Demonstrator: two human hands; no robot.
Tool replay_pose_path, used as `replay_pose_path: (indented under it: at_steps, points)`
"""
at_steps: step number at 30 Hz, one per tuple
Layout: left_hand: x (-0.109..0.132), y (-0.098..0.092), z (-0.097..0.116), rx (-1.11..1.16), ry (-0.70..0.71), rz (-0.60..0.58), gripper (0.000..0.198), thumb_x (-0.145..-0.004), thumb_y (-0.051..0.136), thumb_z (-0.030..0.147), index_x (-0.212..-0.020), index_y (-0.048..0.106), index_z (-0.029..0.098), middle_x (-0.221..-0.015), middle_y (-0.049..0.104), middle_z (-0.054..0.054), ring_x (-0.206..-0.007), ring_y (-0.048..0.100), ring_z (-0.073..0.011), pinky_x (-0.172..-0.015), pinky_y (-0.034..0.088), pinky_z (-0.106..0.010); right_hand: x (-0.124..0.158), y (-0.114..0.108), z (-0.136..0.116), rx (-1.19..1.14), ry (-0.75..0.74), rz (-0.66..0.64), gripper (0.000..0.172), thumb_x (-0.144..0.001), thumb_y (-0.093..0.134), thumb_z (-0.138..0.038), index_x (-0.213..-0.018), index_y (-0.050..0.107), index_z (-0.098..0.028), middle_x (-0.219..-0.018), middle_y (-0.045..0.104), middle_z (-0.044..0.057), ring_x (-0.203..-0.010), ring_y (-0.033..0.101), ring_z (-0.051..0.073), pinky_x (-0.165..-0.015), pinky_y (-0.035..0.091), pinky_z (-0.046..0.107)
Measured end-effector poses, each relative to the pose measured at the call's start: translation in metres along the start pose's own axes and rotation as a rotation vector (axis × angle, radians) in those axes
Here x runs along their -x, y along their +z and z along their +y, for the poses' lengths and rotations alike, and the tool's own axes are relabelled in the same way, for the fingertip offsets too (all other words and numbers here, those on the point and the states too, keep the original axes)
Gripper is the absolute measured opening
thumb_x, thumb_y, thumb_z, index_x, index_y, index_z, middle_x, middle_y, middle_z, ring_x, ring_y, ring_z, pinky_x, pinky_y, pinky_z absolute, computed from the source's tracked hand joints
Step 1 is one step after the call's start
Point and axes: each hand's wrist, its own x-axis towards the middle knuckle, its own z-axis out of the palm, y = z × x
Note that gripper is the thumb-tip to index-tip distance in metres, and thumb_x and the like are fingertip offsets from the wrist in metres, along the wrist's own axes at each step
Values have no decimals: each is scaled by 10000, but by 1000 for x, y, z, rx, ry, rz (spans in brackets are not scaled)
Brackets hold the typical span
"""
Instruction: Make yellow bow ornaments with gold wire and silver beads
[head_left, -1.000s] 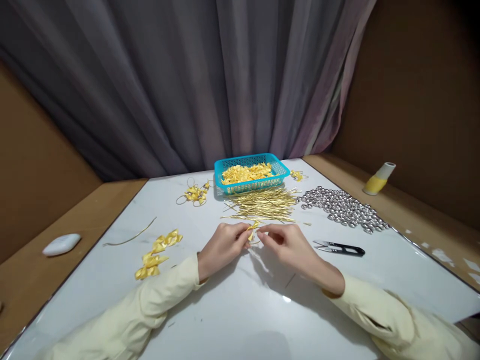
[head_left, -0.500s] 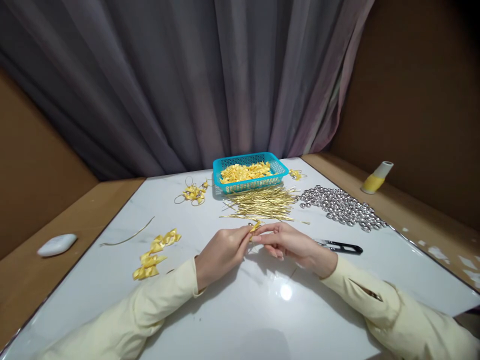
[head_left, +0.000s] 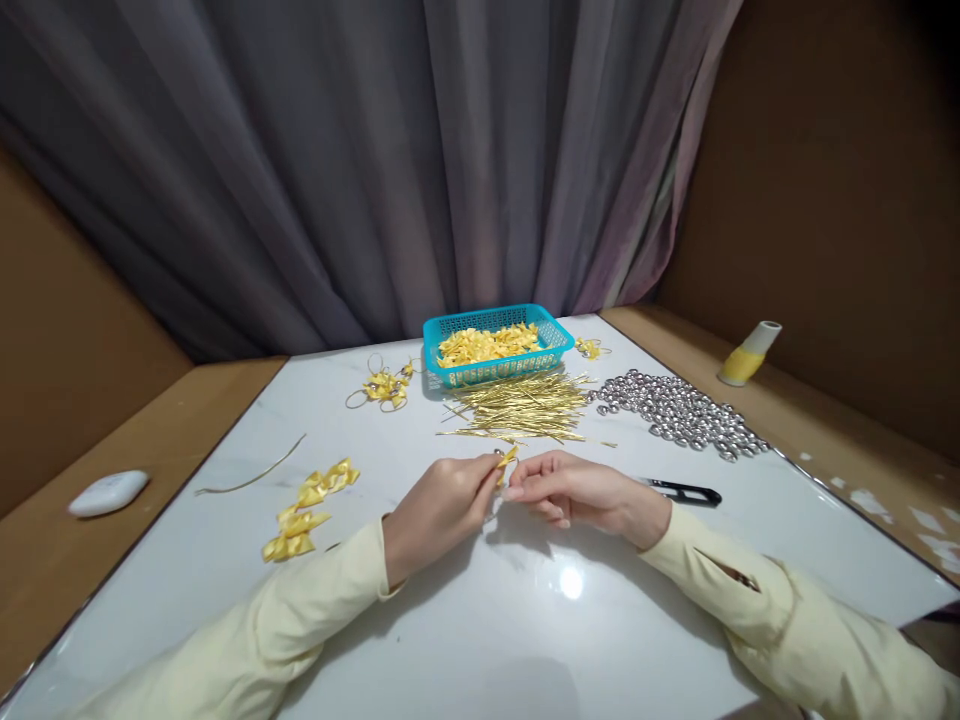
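Note:
My left hand (head_left: pixel 442 500) is closed in a pinch on a small yellow ribbon bow (head_left: pixel 508 459), with a silver bead (head_left: pixel 499 453) showing at its upper end. Close beside it on the right, my right hand (head_left: pixel 574 492) has thumb and forefinger pressed together. A thin wire seems to run from the bow to those fingertips, though it is too fine to follow fully. Just beyond both hands lies a heap of gold wire ties (head_left: pixel 525 408). Black-handled thread snips (head_left: pixel 686 492) rest by my right wrist.
A blue basket (head_left: pixel 499 375) of yellow bows stands at the back. Silver beads (head_left: pixel 675 410) are spread on the right. Loose yellow bows (head_left: pixel 300 520) and a bent cord (head_left: pixel 251 475) lie left, with looped bow pieces (head_left: pixel 386 388) behind. A white oval object (head_left: pixel 109 493) sits on the left ledge.
The fingers of my right hand have drawn slightly back and down from the bow. My left hand keeps its pinch on it, and the view has shifted slightly.

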Motion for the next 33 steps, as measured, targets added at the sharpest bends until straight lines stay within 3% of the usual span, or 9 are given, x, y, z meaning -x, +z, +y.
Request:
replay_pose_path:
  at_steps: [3, 7, 10, 14, 17, 20, 23, 27, 33]
  points:
    - [-1, -1, -1, -20, -35, -20, 231, -862, 350, 145, -721, 533, 146, -548, 533, 6, -473, 491, -104, -497, 338, -207, 7, 1, -5, 159, -45, 84, 198, -724, 650, -318, -654, 575, -149, -535, 435, -57, -455, 359, 61, -425, 297, 192]
    - [-3, -4, -1, -23, -84, -91, 257, -852, 357, 144, -643, 506, 150, -529, 542, -2, -460, 492, -102, -479, 332, -202, 17, 2, -15, 434, -268, 291, 215, -781, 585, -342, -658, 613, -168, -778, 563, 13, -710, 507, 123, -686, 396, 263]
    - [-4, -5, 0, -9, -91, -127, 259, -848, 363, 146, -634, 509, 148, -536, 565, -10, -467, 510, -104, -484, 342, -199, 20, 1, -19, 437, -325, 324, 216, -807, 554, -345, -682, 614, -178, -840, 567, 24, -831, 514, 151, -807, 369, 300]
    - [-3, -7, 0, 22, -88, -151, 268, -844, 369, 145, -613, 504, 150, -526, 584, -9, -470, 528, -104, -495, 356, -197, 18, -1, -19, 193, -328, 259, 246, -824, 535, -347, -662, 564, -164, -668, 516, 2, -685, 503, 126, -756, 392, 293]
    - [-3, -10, 1, 69, -79, -163, 280, -847, 369, 146, -600, 500, 153, -509, 590, 3, -454, 528, -93, -496, 362, -189, 17, -3, -19, 49, -335, 200, 270, -838, 518, -346, -635, 524, -169, -496, 312, -74, -455, 326, 76, -632, 410, 276]
    - [-3, -12, 3, 104, -54, -183, 294, -849, 362, 136, -594, 507, 154, -506, 593, 10, -450, 528, -83, -501, 368, -182, 17, -5, -19, 67, -334, 218, 244, -833, 530, -356, -676, 544, -170, -462, 208, -100, -409, 181, 63, -475, 337, 223]
    - [-3, -12, 6, 84, -36, -195, 295, -850, 361, 131, -605, 526, 150, -519, 597, 6, -452, 527, -84, -495, 366, -183, 17, -4, -19, 101, -364, 206, 209, -824, 546, -342, -709, 568, -170, -453, 257, -95, -412, 234, 65, -480, 340, 220]
    - [-2, -9, 5, 54, -39, -192, 275, -842, 372, 128, -629, 546, 144, -521, 597, -4, -452, 533, -93, -481, 363, -185, 14, 1, -18, 87, -416, 171, 158, -801, 572, -318, -748, 593, -171, -560, 447, -48, -540, 426, 87, -655, 402, 266]
    - [-1, -6, 5, 47, -37, -217, 262, -838, 371, 125, -649, 551, 138, -534, 603, -19, -467, 549, -107, -487, 373, -193, 12, 9, -18, -39, -459, 162, 162, -805, 553, -335, -757, 590, -184, -516, 375, -65, -492, 358, 86, -648, 396, 269]
